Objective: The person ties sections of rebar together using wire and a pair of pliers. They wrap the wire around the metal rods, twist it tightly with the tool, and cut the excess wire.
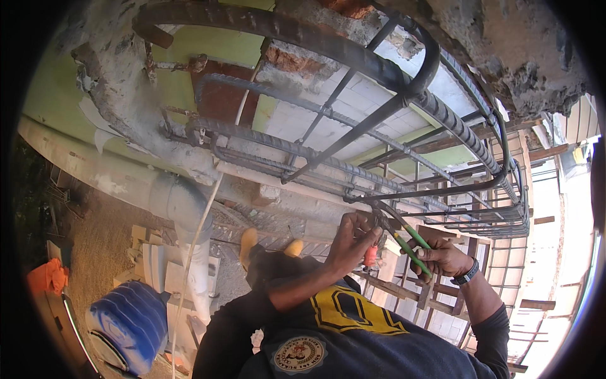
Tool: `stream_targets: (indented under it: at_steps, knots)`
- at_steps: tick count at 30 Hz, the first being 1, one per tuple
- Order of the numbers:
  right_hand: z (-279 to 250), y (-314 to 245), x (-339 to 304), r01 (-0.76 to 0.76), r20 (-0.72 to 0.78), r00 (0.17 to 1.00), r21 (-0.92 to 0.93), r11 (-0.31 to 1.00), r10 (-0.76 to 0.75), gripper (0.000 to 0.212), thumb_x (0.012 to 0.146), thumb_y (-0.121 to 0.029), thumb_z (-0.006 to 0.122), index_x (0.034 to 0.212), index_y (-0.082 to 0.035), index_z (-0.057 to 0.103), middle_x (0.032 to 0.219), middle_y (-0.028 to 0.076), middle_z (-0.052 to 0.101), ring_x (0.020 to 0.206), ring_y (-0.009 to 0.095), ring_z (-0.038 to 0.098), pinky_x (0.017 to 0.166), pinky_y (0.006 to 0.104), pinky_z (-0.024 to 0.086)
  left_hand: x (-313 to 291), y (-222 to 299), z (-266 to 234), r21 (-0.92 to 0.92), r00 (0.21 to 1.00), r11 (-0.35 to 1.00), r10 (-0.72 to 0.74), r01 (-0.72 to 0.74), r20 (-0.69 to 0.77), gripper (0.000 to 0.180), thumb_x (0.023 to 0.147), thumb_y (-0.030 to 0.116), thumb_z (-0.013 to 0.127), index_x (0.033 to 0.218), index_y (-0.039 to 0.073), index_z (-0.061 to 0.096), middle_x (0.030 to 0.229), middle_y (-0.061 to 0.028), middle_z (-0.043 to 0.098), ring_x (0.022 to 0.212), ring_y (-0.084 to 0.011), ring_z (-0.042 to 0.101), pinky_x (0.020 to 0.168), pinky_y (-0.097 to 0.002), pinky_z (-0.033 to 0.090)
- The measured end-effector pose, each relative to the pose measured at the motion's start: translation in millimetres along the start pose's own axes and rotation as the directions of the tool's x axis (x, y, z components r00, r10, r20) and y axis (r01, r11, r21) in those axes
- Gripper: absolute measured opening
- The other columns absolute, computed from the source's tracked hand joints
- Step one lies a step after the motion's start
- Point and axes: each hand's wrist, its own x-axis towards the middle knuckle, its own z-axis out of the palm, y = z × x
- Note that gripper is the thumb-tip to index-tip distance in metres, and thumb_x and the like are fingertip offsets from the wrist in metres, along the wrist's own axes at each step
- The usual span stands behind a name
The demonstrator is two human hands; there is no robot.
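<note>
My right hand (444,257) grips the green handles of a pair of pincers (413,254), whose dark jaws point up and left to the lower bars of a steel rebar cage (344,141). Close to the jaws, my left hand (353,247) is closed, thumb and fingers pinched together. What it holds is too small or hidden to name. A small red object (371,255) shows just below its fingertips; I cannot tell whether it is held. The cage of ribbed bars and bent stirrups runs across the view above both hands.
Broken concrete (536,57) overhangs the cage at upper right. Wooden supports (435,297) and more rebar lie below to the right. Down on the left are a pale pipe (197,278), a blue drum (126,325), an orange cloth (47,276) and stacked boards (151,265).
</note>
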Motion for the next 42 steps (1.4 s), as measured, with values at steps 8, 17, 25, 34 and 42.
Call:
stream_targets:
  at_steps: [8,17,25,34,42]
  knots:
    - [20.4,40.2,18.8,0.145,-0.021,0.987,-0.293,0.945,-0.158,0.046,0.098,-0.014,0.06,0.138,0.002,0.045,0.088,0.012,0.068,0.073,0.018,0.068,0.064,0.0296,0.054,-22.7,31.0,0.0,0.383,0.995,0.923,-0.061,0.024,0.084,0.04,0.102,0.025,0.053,0.132,0.0,0.043,0.093,-0.0152,0.062,0.09,-0.023,0.063,0.081,-0.0376,0.05]
    - [-21.2,112.7,44.5,0.372,0.249,0.914,-0.204,0.906,-0.32,0.064,0.096,-0.018,0.065,0.151,-0.007,0.036,0.136,0.012,0.057,0.124,0.021,0.053,0.104,0.0352,0.041,-54.4,45.8,3.8,0.748,0.965,0.637,0.262,-0.184,0.014,0.02,0.091,0.021,0.055,0.09,0.001,0.053,0.072,-0.0108,0.052,0.066,-0.0257,0.05,0.062,-0.0349,0.039]
    - [-31.4,153.9,38.3,0.649,0.252,0.747,-0.073,0.758,-0.615,0.045,0.086,-0.007,0.074,0.129,-0.001,0.062,0.13,0.015,0.059,0.122,0.026,0.055,0.105,0.0369,0.041,-65.3,36.6,4.3,0.434,0.788,0.79,0.566,-0.434,-0.242,0.037,0.094,0.037,0.058,0.084,0.004,0.046,0.068,-0.0019,0.04,0.064,-0.0118,0.038,0.059,-0.0289,0.032]
    - [-71.3,105.1,-28.1,0.829,-0.523,-0.372,-0.559,-0.021,-0.767,0.031,0.092,-0.009,0.068,0.088,-0.01,0.037,0.114,0.017,0.056,0.097,0.028,0.064,0.079,0.04,0.056,-39.4,6.3,30.2,0.475,0.827,0.854,0.416,-0.213,-0.379,0.03,0.095,0.034,0.055,0.082,0.008,0.05,0.072,0.0014,0.043,0.065,-0.0093,0.04,0.058,-0.0258,0.031]
    - [-190.7,47.4,-36.2,0.589,-0.501,-0.662,-0.808,0.026,-0.558,0.021,0.095,-0.001,0.063,0.092,-0.006,0.043,0.12,0.019,0.058,0.105,0.02,0.06,0.085,0.0305,0.051,-20.8,-8.0,58.5,0.655,0.962,0.742,0.26,-0.144,-0.083,0.046,0.099,0.047,0.05,0.082,0.005,0.054,0.07,0.0027,0.046,0.063,-0.0078,0.039,0.057,-0.027,0.028]
